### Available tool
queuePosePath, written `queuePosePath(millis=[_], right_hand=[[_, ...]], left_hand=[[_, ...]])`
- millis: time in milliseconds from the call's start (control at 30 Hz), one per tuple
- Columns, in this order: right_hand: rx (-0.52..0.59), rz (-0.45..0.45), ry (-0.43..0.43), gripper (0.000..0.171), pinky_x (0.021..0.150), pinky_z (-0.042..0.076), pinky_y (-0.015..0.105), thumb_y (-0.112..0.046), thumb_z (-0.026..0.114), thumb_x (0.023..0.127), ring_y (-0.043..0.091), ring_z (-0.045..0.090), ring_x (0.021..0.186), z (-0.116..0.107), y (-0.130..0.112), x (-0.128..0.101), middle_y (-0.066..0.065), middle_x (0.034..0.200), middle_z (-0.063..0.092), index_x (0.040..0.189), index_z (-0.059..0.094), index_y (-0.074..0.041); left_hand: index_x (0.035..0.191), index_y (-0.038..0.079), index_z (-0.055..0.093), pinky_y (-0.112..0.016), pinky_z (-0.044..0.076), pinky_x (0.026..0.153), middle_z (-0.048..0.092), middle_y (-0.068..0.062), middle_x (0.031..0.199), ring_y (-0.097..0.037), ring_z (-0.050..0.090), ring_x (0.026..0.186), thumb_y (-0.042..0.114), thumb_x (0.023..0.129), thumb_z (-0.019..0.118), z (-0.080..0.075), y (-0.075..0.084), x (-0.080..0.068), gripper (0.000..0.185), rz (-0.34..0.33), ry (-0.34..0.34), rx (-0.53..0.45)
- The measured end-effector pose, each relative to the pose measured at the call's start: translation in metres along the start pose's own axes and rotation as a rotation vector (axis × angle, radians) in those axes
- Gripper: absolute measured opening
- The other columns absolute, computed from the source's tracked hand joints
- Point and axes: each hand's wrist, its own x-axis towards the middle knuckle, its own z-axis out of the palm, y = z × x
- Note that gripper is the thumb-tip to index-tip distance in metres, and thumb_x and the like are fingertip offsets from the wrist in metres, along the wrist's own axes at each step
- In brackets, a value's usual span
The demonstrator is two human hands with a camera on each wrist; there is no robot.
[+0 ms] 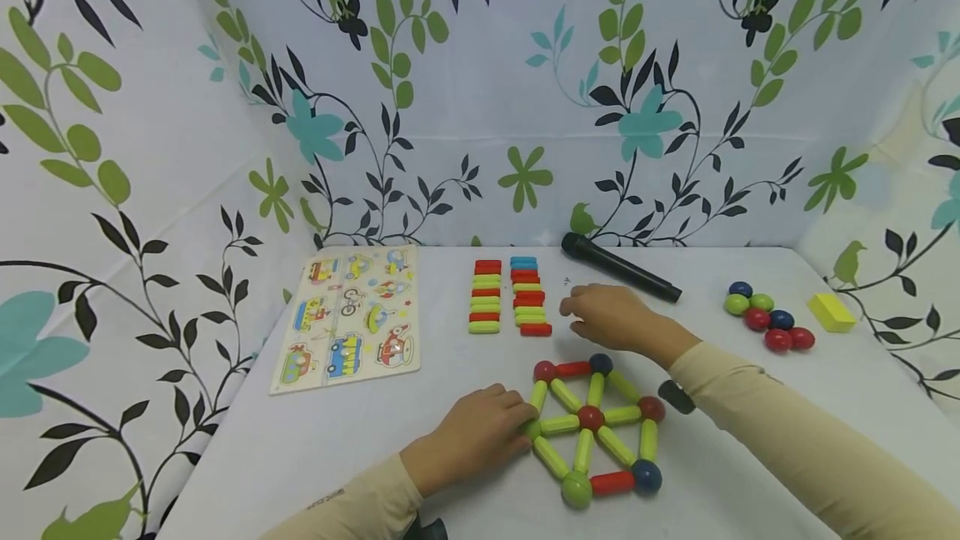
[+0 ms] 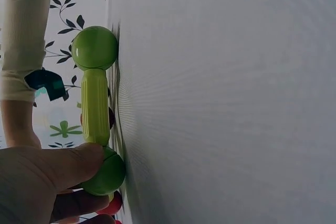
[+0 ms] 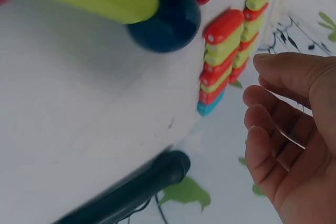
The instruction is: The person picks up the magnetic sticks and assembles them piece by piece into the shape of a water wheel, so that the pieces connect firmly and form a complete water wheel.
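At six o'clock the left hand (image 1: 480, 433) pinches a green ball (image 2: 105, 174) at the left corner of the stick-and-ball frame (image 1: 592, 427), while the right hand (image 1: 611, 317), fingers loose and empty, hovers beside the stick rows (image 1: 512, 294) toward twelve, seemingly about to pick another stick, which needs a clean pinch.

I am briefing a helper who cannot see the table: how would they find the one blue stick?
Start at the flat stick-and-ball frame on the white table and look past it to the two columns of loose plastic sticks. Take the right-hand column, beside the empty right hand. The blue plastic stick lies at its far end, the only one not red or yellow-green.
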Motion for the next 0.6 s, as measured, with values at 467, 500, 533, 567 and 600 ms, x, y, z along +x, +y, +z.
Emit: queuePosePath(millis=[467, 500, 533, 567, 600], right_hand=[[-0.189, -0.071, -0.112, 0.029, 0.084, 0.058, 0.036, -0.024, 0.08, 0.089, 0.017, 0.063, 0.089, 0.034, -0.024, 0.059, 0.0, 0.098, 0.071, 0.116, 0.072, -0.017], [-0.193, -0.062, -0.119, 0.03, 0.083, 0.058, 0.035, -0.026, 0.08, 0.089, 0.017, 0.063, 0.088, 0.035, -0.025, 0.06, 0.0, 0.097, 0.071, 0.116, 0.072, -0.017], [-0.196, -0.055, -0.124, 0.031, 0.083, 0.058, 0.034, -0.026, 0.08, 0.089, 0.017, 0.063, 0.088, 0.036, -0.026, 0.061, -0.001, 0.096, 0.071, 0.117, 0.071, -0.017], [-0.197, -0.048, -0.126, 0.031, 0.082, 0.058, 0.034, -0.027, 0.08, 0.089, 0.016, 0.063, 0.087, 0.036, -0.028, 0.062, -0.001, 0.095, 0.07, 0.116, 0.071, -0.016], [-0.2, -0.043, -0.126, 0.031, 0.081, 0.058, 0.033, -0.028, 0.08, 0.089, 0.016, 0.063, 0.086, 0.037, -0.029, 0.063, -0.001, 0.094, 0.07, 0.116, 0.071, -0.016]], left_hand=[[0.117, 0.02, 0.072, -0.017, 0.05, 0.074, 0.07, 0.009, 0.102, -0.006, 0.059, 0.089, 0.031, 0.092, 0.077, 0.002, 0.001, 0.001, 0.029, -0.01, -0.011, 0.02], [0.117, 0.02, 0.072, -0.017, 0.05, 0.074, 0.07, 0.009, 0.102, -0.006, 0.059, 0.089, 0.031, 0.091, 0.077, 0.002, 0.001, 0.001, 0.029, -0.011, -0.012, 0.019], [0.118, 0.02, 0.072, -0.017, 0.05, 0.074, 0.07, 0.009, 0.102, -0.006, 0.059, 0.089, 0.031, 0.091, 0.078, 0.002, 0.001, 0.0, 0.029, -0.013, -0.012, 0.017], [0.118, 0.02, 0.072, -0.017, 0.05, 0.075, 0.07, 0.01, 0.103, -0.005, 0.059, 0.089, 0.031, 0.091, 0.078, 0.002, 0.001, 0.0, 0.029, -0.015, -0.012, 0.016], [0.118, 0.02, 0.072, -0.017, 0.05, 0.075, 0.07, 0.01, 0.103, -0.005, 0.059, 0.09, 0.031, 0.091, 0.078, 0.002, 0.001, 0.0, 0.029, -0.018, -0.012, 0.015]])
